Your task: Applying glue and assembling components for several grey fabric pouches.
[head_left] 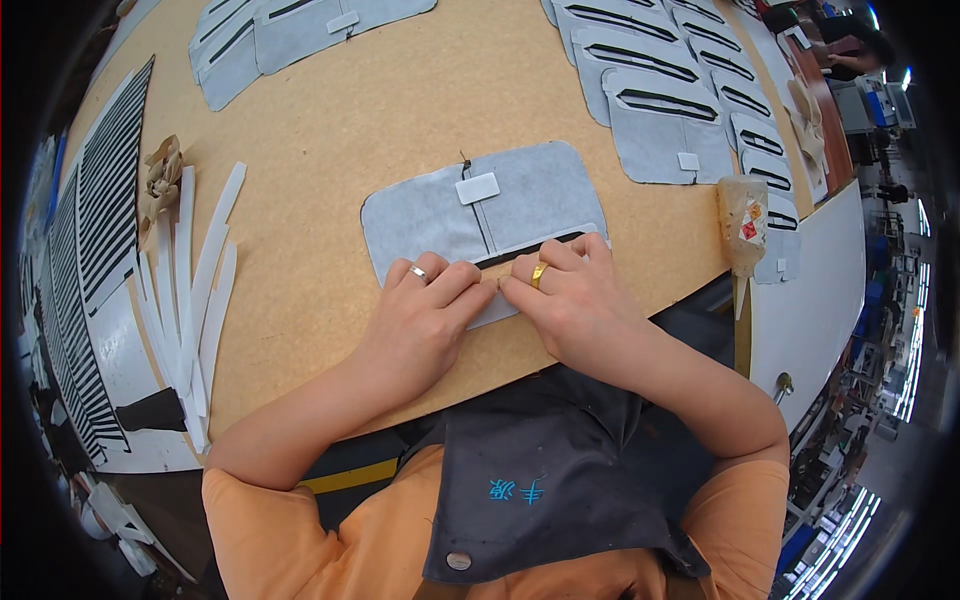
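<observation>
A grey fabric-like panel (420, 218) with rounded corners lies flat in front of me. It has a small white rectangular patch (478, 188) near its far edge and a seam down its middle. Along its near side runs a black strip (530, 250) bordered by a pale band. My left hand (425, 310), with a silver ring, curls its fingers onto this near side. My right hand (565, 295), wearing a gold ring, does the same just to the right. Both thumbs and forefingers almost meet, pinching the near edge; they hide much of it.
Rows of similar grey panels (660, 145) overlap at the far right, and more panels (300, 40) lie at the far left. Left are white strips (210, 290), black-striped sheets (110, 170) and crumpled brown paper (162, 180). A nozzled bottle (743, 225) rests at the tan board's (300, 180) right edge.
</observation>
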Demonstrator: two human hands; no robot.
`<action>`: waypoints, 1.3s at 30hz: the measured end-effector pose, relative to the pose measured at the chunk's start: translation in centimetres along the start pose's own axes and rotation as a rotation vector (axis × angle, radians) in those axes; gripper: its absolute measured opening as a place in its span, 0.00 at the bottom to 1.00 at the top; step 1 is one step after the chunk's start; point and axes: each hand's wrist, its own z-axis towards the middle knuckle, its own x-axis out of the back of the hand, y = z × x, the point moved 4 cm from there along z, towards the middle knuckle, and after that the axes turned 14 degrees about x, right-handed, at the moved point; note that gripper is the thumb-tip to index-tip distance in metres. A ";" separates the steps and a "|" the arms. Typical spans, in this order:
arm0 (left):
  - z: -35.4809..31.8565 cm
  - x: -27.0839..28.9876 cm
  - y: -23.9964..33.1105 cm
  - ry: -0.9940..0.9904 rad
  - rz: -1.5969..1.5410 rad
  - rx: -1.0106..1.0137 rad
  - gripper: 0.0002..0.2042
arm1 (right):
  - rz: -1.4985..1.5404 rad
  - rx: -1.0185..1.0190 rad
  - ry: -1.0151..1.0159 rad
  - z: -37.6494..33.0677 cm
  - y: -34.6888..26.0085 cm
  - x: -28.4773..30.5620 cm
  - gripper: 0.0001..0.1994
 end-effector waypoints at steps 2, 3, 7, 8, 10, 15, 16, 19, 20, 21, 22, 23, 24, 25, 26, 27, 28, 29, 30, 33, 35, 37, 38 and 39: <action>0.1 0.1 0.0 -0.005 -0.023 -0.011 0.15 | -0.060 0.014 -0.025 0.2 -0.4 0.0 0.09; 0.1 0.1 0.0 -0.012 -0.018 -0.016 0.15 | -0.072 0.000 -0.031 0.2 -0.5 -0.2 0.09; -0.2 -0.1 -0.3 0.022 -0.025 -0.036 0.16 | 0.011 -0.127 0.003 -0.1 0.4 0.8 0.10; -0.3 -0.1 -0.3 0.027 -0.021 -0.041 0.16 | 0.004 -0.126 0.009 -0.4 0.4 0.9 0.10; -0.3 -0.1 -0.2 0.047 -0.008 -0.039 0.20 | 0.072 -0.260 0.278 -1.5 1.1 1.5 0.09; -0.5 -0.4 0.2 0.035 0.048 -0.080 0.18 | 0.117 -0.203 0.310 -2.9 0.7 -0.3 0.10; -0.5 -0.4 0.2 0.033 0.065 -0.084 0.18 | 0.117 -0.170 0.313 -2.9 0.5 -0.5 0.10; -0.5 -0.4 0.3 0.029 0.101 -0.101 0.19 | -0.077 -0.080 0.244 -2.9 -0.2 -0.8 0.14; -0.5 -0.4 0.3 0.026 0.104 -0.103 0.19 | -0.076 -0.082 0.248 -3.0 -0.2 -0.6 0.14; -0.5 -0.4 0.4 0.030 0.101 -0.093 0.20 | -0.159 -0.060 0.205 -3.1 -0.5 -0.2 0.15; -0.5 -0.4 0.4 0.035 0.098 -0.081 0.20 | -0.241 -0.036 0.161 -3.2 -0.6 0.0 0.15; -0.5 -0.4 0.5 0.035 0.100 -0.081 0.20 | -0.240 -0.035 0.163 -3.5 -0.4 0.2 0.15; -0.6 -0.5 0.5 0.028 0.084 -0.066 0.20 | -0.227 -0.085 0.174 -3.9 0.1 0.5 0.15; -0.6 -0.7 0.7 0.023 0.067 -0.052 0.21 | -0.216 -0.134 0.183 -4.2 0.5 0.7 0.15; -0.5 -0.7 0.9 0.025 0.067 -0.050 0.21 | -0.216 -0.131 0.182 -4.0 0.5 0.6 0.15; -0.5 -0.8 1.2 0.018 0.055 -0.025 0.20 | -0.075 -0.145 0.295 -3.5 0.4 0.6 0.14; -0.5 -0.8 1.3 0.009 0.043 -0.002 0.19 | 0.069 -0.161 0.408 -3.2 0.2 0.6 0.14; -0.4 -0.7 1.6 0.009 0.045 0.002 0.19 | 0.072 -0.159 0.409 -2.8 -0.1 0.2 0.14; -0.3 -0.4 1.7 0.019 -0.003 0.050 0.18 | 0.162 -0.156 0.412 -2.4 -0.4 -0.4 0.14; -0.9 0.5 1.4 0.025 -0.090 0.136 0.15 | 0.229 -0.154 0.405 -2.4 -0.6 -1.0 0.15; -1.4 0.8 1.0 0.022 -0.126 0.180 0.14 | 0.209 -0.150 0.394 -2.5 -0.6 -1.1 0.16; -1.7 0.6 0.8 0.024 -0.089 0.148 0.13 | 0.153 -0.106 0.321 -2.1 -0.8 -1.0 0.17; -1.9 0.6 0.7 0.027 -0.088 0.153 0.13 | 0.155 -0.101 0.319 -2.0 -0.8 -0.8 0.17; -2.0 0.5 0.9 0.040 -0.027 0.111 0.14 | 0.143 -0.083 0.277 -1.8 -0.9 -0.6 0.18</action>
